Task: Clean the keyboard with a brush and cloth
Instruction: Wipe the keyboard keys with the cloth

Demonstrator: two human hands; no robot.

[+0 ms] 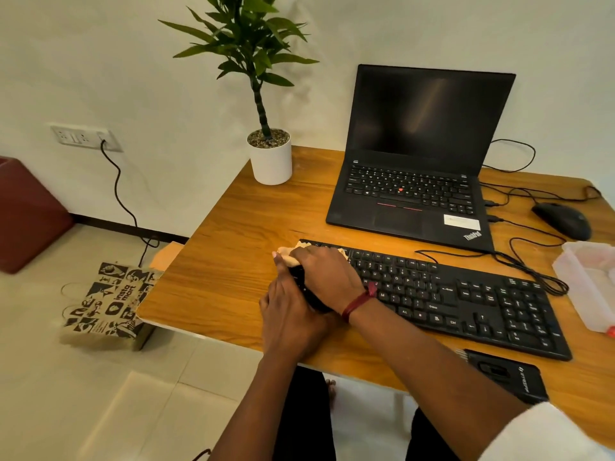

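We're on the cloth step: our right hand clutches the peach-coloured cloth, pressing it onto the far-left corner of the black wired keyboard on the wooden worktop. Our left hand braces that end, though we can't tell its grip. Next, we reckon, wipe rightward along the rows.
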